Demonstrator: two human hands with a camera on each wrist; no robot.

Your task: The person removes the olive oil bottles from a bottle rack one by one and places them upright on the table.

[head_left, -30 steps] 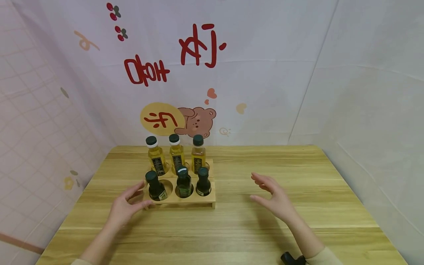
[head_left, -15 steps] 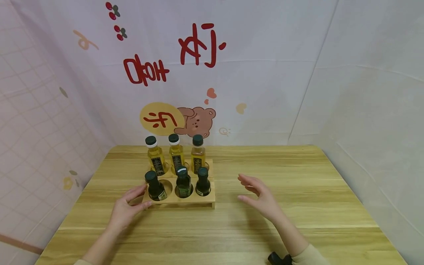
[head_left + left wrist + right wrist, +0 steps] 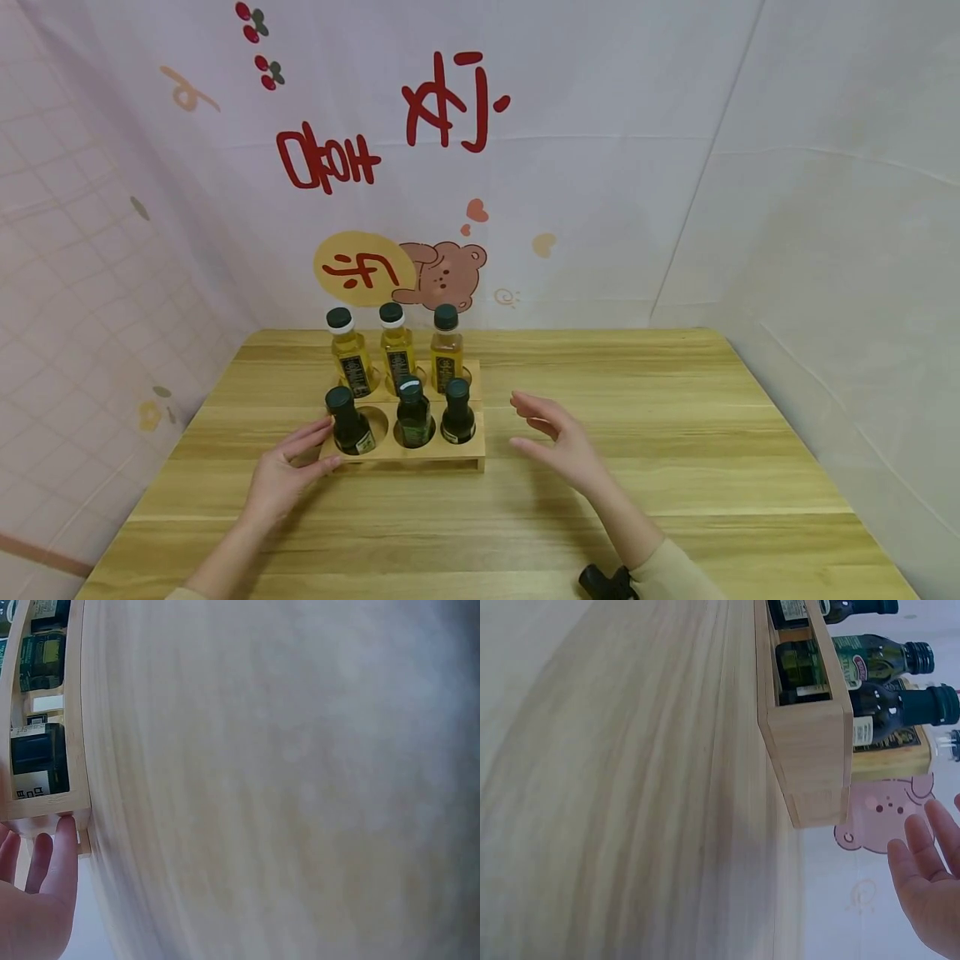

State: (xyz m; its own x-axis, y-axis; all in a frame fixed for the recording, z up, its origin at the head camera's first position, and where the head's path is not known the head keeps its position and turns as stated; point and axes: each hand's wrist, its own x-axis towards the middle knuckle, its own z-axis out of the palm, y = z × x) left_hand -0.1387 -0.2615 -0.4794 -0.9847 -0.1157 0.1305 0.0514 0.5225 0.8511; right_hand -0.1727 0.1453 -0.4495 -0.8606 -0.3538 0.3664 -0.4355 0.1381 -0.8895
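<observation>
A two-tier wooden rack (image 3: 442, 452) stands left of the table's middle, with three dark bottles in its front row and three yellow oil bottles behind. The left hand (image 3: 279, 482) touches the rack's left end with its fingers and thumb, beside the front-left dark bottle (image 3: 351, 427); in the left wrist view, the left hand's fingertips (image 3: 66, 825) rest against the rack's end wall (image 3: 45, 804). To the right of the rack hovers the right hand (image 3: 561, 442), fingers spread apart from the thumb and holding nothing. The right wrist view shows the right hand (image 3: 930, 889) apart from the rack (image 3: 810, 750).
A black object (image 3: 606, 583) lies at the table's front edge by the right sleeve (image 3: 671, 571). White printed cloth (image 3: 600, 208) hangs behind the wooden table (image 3: 675, 400) and along both sides.
The right hand has moved left, closer to the rack. The left hand's fingers have come slightly closer around the rack's left end. The black object appears further left.
</observation>
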